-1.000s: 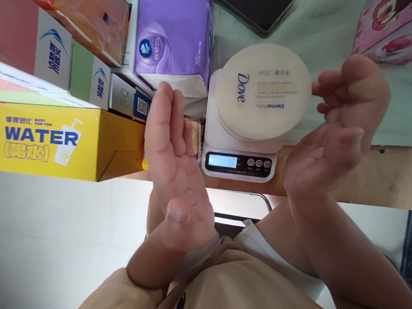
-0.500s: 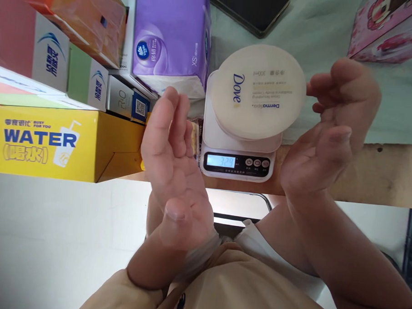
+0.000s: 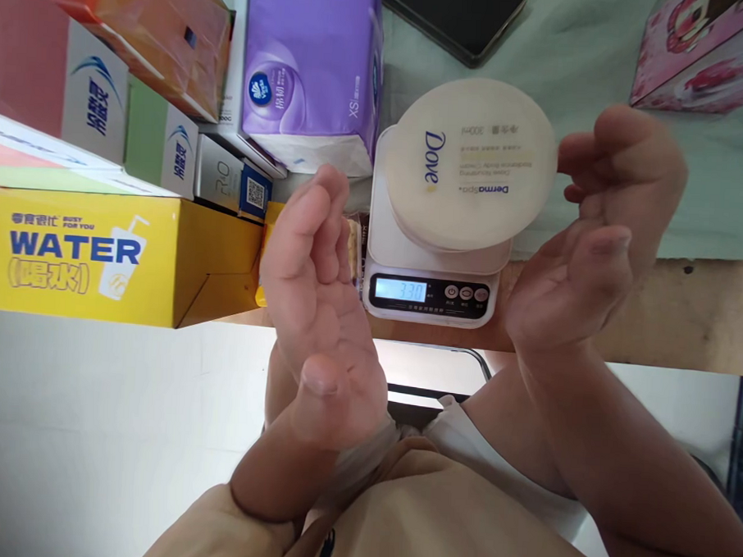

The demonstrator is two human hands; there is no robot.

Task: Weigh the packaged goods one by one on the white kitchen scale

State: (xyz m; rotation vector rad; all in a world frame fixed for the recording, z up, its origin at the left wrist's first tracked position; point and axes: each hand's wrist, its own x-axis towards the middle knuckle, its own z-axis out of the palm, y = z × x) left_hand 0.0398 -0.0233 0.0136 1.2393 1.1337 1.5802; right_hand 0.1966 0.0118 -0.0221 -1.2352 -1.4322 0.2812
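Note:
A round cream Dove jar (image 3: 472, 164) rests on a small white kitchen scale (image 3: 433, 269) whose lit display reads 330. My left hand (image 3: 318, 309) hovers just left of the scale, palm up, fingers loosely curled and empty. My right hand (image 3: 600, 239) is raised just right of the jar, palm turned inward, fingers apart, holding nothing. Neither hand touches the jar or the scale.
A yellow WATER box (image 3: 95, 254), red and green boxes (image 3: 77, 93) and a purple tissue pack (image 3: 313, 62) crowd the left. A dark tablet (image 3: 460, 15) lies behind the scale. A pink patterned box (image 3: 701, 51) sits far right. The wooden table edge (image 3: 683, 313) runs below the scale.
The scale's reading climbed from 72 through 329 to 330. My left hand's fingers curled in slightly; my right hand stayed beside the jar.

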